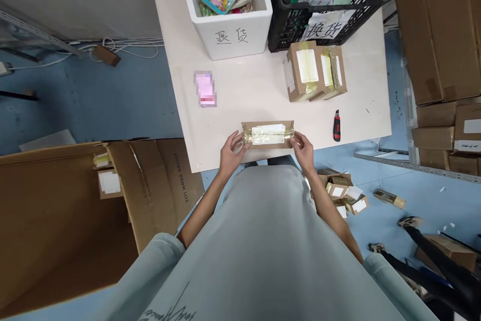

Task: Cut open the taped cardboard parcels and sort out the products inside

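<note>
A narrow cardboard box [268, 143] with a white label and clear tape lies at the near edge of the white table [244, 95]. My left hand [230, 153] grips its left end, thumb at the near corner and fingers curved around the side. At the opposite end my right hand [303, 151] holds the box the same way. To the right of it rests a red and black box cutter [337, 126]. Two taped cardboard boxes [314, 73] stand side by side farther back. A pink item [205, 89], blurred out, lies on the left.
Behind are a white bin [236, 40] of colourful books and a black crate [280, 25] with green boxes. A large open carton [158, 186] is at left. Parcels [340, 191] lie on the floor at right, near another person's legs [424, 248]. Stacked cartons [438, 35] line the right.
</note>
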{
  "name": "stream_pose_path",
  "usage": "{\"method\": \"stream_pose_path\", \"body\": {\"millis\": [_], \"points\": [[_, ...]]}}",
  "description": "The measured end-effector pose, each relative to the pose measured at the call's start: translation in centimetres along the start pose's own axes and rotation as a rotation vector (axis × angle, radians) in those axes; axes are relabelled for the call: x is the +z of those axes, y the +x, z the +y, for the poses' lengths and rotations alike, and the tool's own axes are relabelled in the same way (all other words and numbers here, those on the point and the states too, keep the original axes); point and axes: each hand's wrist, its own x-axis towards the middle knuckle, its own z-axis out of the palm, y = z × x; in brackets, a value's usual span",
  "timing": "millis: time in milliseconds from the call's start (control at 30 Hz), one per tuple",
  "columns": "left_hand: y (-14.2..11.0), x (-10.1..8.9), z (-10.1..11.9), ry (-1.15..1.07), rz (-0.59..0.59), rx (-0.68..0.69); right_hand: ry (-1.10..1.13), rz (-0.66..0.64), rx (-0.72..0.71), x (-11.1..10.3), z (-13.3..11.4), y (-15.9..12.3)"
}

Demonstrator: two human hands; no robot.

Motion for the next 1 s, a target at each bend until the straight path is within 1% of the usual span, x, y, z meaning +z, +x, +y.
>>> {"method": "stream_pose_path", "body": {"millis": [100, 233, 367, 500, 533, 600, 667, 700, 733, 800, 833, 900, 933, 1000], "points": [[0.3, 0.9, 1.1, -0.030, -0.011, -0.021, -0.031, 0.001, -0.016, -1.1, -0.8, 1.2], [-0.3, 2.3, 1.5, -0.043, 0.032, -0.076, -0.021, -0.039, -0.016, -1.9, -0.8, 2.3], [-1.2, 4.4, 1.1, -0.024, 0.091, -0.128, -0.024, -0.095, -0.026, -2.8, 0.0, 3.4], [-1.7, 7.1, 0.5, 0.021, 0.126, -0.207, -0.034, -0.214, 0.000, -4.7, 1.6, 5.2], [-1.8, 7.8, 0.5, 0.045, 0.151, -0.224, -0.031, -0.246, 0.006, -5.4, 2.1, 5.9], [-1.5, 9.1, 1.1, 0.144, 0.252, -0.220, -0.023, -0.270, 0.017, -7.1, 3.0, 7.6], [-0.7, 10.4, 2.2, 0.282, 0.368, -0.163, -0.014, -0.201, 0.037, -9.2, 3.7, 10.0], [0.1, 11.1, 2.9, 0.343, 0.403, -0.125, -0.011, -0.138, 0.050, -10.3, 3.9, 11.4], [1.2, 11.9, 3.7, 0.389, 0.413, -0.085, -0.009, -0.074, 0.061, -11.6, 4.1, 12.9], [4.4, 13.7, 5.1, 0.429, 0.380, -0.019, -0.008, 0.021, 0.074, -14.0, 4.5, 16.2], [6.4, 14.9, 5.6, 0.428, 0.348, 0.003, -0.010, 0.041, 0.077, -15.1, 4.6, 17.8], [10.9, 17.5, 6.4, 0.400, 0.273, 0.013, -0.019, 0.030, 0.086, -16.8, 4.8, 20.9], [13.3, 18.9, 6.6, 0.359, 0.235, -0.009, -0.027, 0.010, 0.088, -17.3, 4.9, 22.4], [17.7, 21.8, 6.8, 0.265, 0.189, -0.110, -0.054, -0.044, 0.043, -17.6, 5.1, 25.0]]}}
